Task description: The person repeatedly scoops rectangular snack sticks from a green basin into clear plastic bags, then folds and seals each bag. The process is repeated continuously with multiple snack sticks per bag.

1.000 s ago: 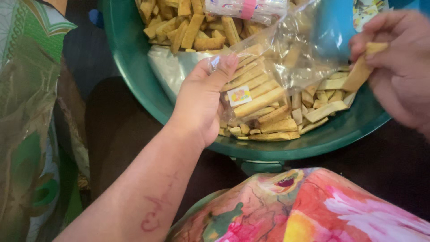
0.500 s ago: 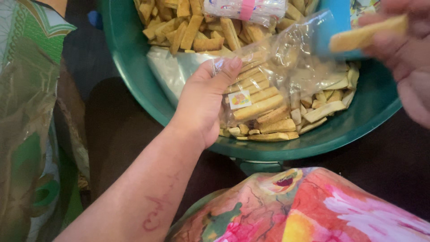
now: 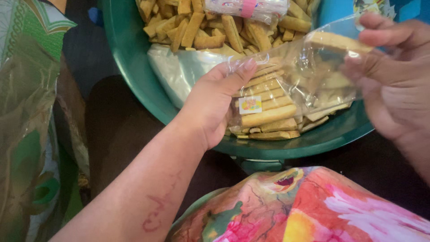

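your left hand (image 3: 210, 105) gripped a clear bag (image 3: 286, 89) of stacked biscuit sticks (image 3: 268, 115) over the green basin (image 3: 130, 54), approx centre frame. at 3 o'clock, your right hand (image 3: 394, 85) pinched one biscuit stick (image 3: 337, 41) thru the bag's mouth.

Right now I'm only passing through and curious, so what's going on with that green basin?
A person seated over a round green plastic basin of tan stick-shaped biscuits is filling a clear plastic bag. The left hand grips the bag's edge, holding it over the basin; it already holds a neat stack of sticks. The right hand pinches one more biscuit stick at the bag's open mouth.
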